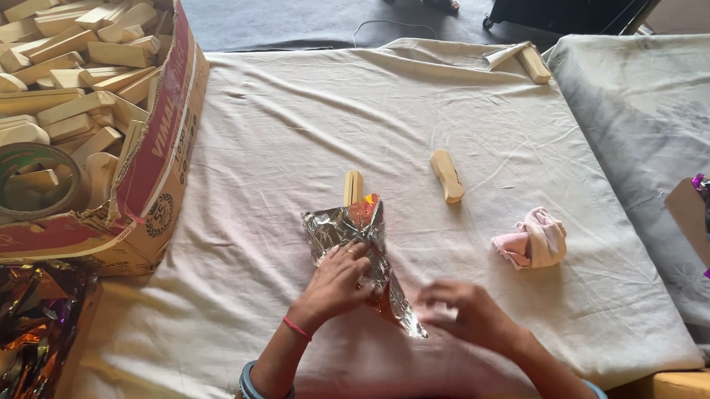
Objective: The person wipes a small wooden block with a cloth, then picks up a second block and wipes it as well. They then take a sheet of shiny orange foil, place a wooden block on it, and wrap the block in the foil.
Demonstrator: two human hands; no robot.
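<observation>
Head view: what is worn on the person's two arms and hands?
Both hands are bare, no gloves, no sleeves in view. The left hand has a thin pink band at the wrist and blue bangles further up the forearm. The right hand is motion-blurred; a sliver of blue shows near its forearm at the frame's bottom edge.

Pale cloth-covered table under soft daylight, a second grey-draped surface just beside it, dark floor lay beyond, a black wheeled stand stood at the far edge.
</observation>
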